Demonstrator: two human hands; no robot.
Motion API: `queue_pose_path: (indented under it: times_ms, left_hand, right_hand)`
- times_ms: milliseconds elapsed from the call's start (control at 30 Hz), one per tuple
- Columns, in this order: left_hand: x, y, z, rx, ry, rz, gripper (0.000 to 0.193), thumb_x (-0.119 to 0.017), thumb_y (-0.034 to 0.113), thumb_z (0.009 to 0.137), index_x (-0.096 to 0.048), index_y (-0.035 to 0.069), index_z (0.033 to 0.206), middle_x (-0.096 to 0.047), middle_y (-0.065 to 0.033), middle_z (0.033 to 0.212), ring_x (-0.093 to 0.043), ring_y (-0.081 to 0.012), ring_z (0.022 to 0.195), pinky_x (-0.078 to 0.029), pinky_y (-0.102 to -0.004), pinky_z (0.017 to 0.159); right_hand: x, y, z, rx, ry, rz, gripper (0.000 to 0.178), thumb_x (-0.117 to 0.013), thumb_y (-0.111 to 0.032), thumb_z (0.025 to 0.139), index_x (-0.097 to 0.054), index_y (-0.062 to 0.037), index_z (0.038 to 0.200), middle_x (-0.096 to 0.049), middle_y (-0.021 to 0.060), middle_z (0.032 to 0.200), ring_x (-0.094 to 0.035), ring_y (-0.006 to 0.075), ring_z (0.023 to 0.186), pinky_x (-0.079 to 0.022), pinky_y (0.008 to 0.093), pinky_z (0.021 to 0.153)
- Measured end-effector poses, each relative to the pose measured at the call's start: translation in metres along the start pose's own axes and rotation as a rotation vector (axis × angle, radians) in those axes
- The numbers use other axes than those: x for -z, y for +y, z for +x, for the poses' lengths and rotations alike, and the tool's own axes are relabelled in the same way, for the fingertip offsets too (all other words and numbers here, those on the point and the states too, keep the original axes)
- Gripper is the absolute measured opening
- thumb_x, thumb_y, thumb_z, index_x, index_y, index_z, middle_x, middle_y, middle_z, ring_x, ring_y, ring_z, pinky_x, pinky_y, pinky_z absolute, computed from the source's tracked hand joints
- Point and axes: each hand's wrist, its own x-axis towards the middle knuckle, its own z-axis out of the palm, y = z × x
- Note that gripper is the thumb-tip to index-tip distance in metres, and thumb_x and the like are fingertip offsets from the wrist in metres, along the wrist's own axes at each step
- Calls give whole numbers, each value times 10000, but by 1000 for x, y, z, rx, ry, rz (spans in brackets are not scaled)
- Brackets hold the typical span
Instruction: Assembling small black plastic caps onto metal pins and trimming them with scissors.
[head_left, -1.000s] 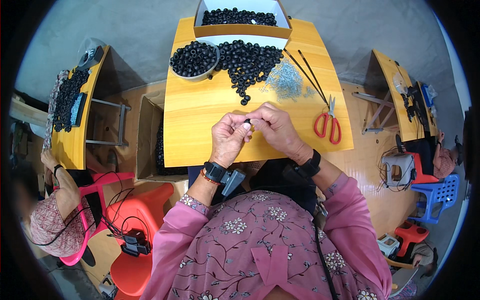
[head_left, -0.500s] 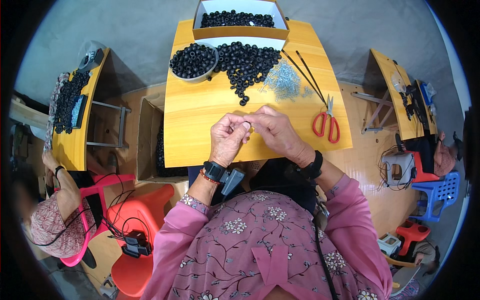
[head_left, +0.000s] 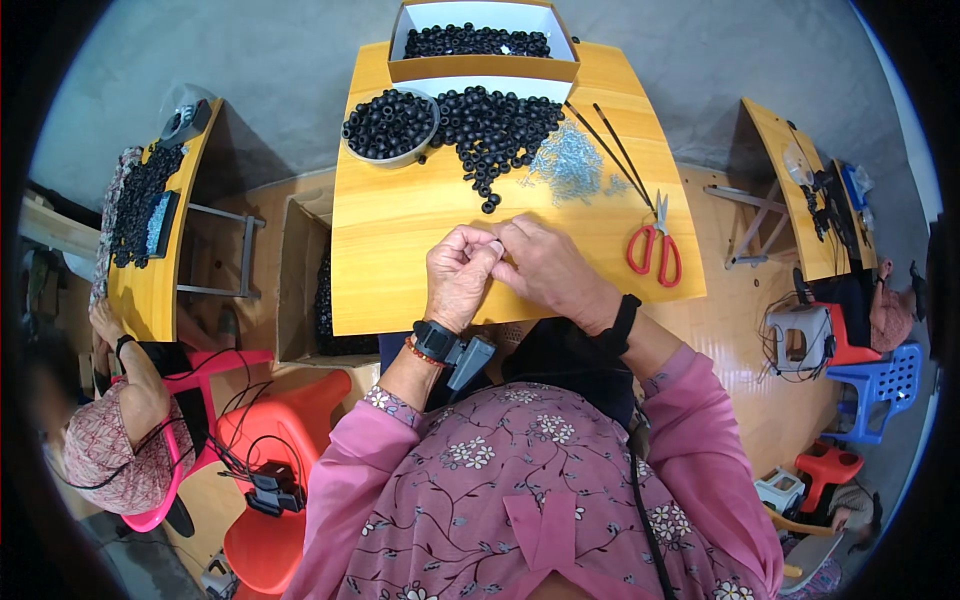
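Observation:
My left hand [head_left: 462, 275] and my right hand [head_left: 555, 268] meet above the near half of the yellow table [head_left: 400, 230]. Both have their fingers pinched together at the tips; whatever is between them is too small and too covered to make out. Beyond them lies a loose heap of round black pieces with holes [head_left: 495, 130], like beads, trailing toward my hands. A clear round tub [head_left: 428, 147] on the left is heaped with the same pieces. To the heap's right spreads a pile of small, pale bluish clear pieces [head_left: 568, 165].
Red-handled scissors [head_left: 655, 245] lie at the right, beside two thin black rods [head_left: 622, 150]. An open box [head_left: 485, 68] with more black pieces stands at the far edge. On the floor at left is a cardboard carton [head_left: 303, 290]. Another person [head_left: 120, 430] sits far left.
My right hand has turned slightly, its fingers drawn lower against the left fingertips. A dark bit between the fingertips no longer shows. The table's things have not been moved.

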Motion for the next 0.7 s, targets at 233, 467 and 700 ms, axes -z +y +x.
queue_pose_path:
  times_ms: [233, 467, 700]
  left_hand:
    - [-5, 11, 1, 109, -38, 60, 15, -622, 4, 957, -623, -10, 956, -678, -61, 840, -674, -108, 731, -560, -249, 623]
    - [-2, 14, 3, 224, -100, 87, 130, -578, 108, 1006, -618, -13, 1033, -693, -90, 863, -685, -154, 737, -580, -277, 678]
    - [-4, 17, 3, 281, -155, 187, 139, -552, 91, 1001, -633, -7, 944, -705, -96, 808, -655, -140, 688, -559, -261, 644]
  right_hand:
    - [-6, 13, -5, 21, -24, 4, 265, -703, -201, 865, -579, 2, 982, -622, 175, 890, -649, 377, 838, -537, 453, 730]
    - [-13, 23, -11, -23, 65, 67, 267, -675, -197, 882, -597, 7, 1037, -640, 189, 906, -657, 390, 836, -539, 458, 729]
    - [-10, 22, -11, -19, 54, 81, 266, -658, -176, 886, -588, 9, 1064, -650, 187, 936, -668, 382, 864, -547, 453, 744]
